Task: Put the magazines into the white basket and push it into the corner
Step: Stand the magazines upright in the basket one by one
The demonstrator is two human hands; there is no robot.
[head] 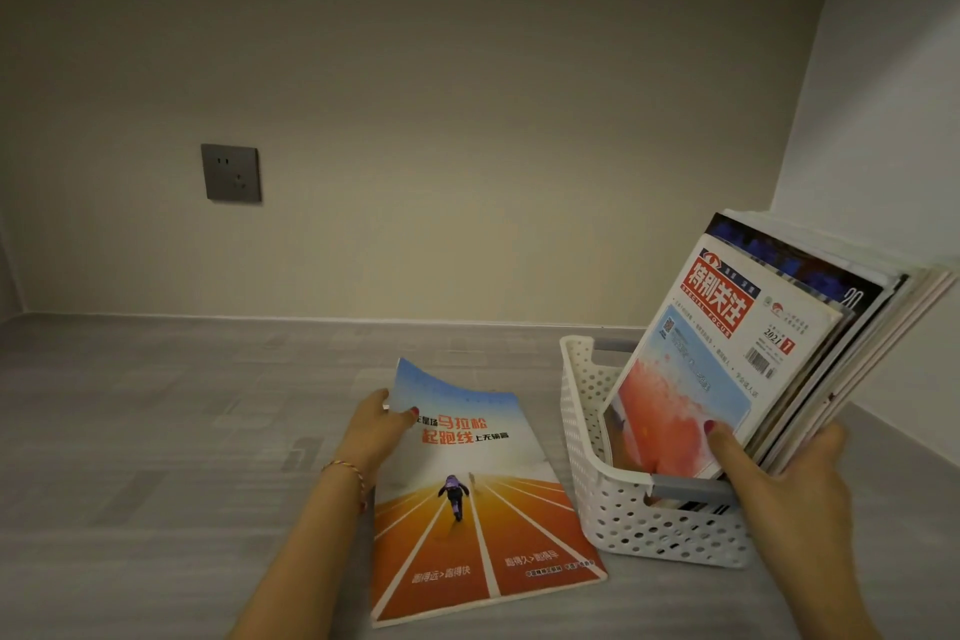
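A white perforated basket (597, 483) stands on the grey surface at the right. Several magazines (727, 353) lean in it, tilted to the right, the front one with a red title block. My right hand (795, 478) grips this stack from below, thumb pressed on the front cover. A magazine with an orange running-track cover (467, 509) lies left of the basket, its far edge lifted and curling. My left hand (376, 424) pinches that magazine's upper left edge, thumb on the cover.
The grey surface (156, 431) meets a beige back wall (467, 146) and a white side wall (883, 120) at the far right corner, just behind the basket. A dark wall socket (231, 173) sits on the back wall at the left.
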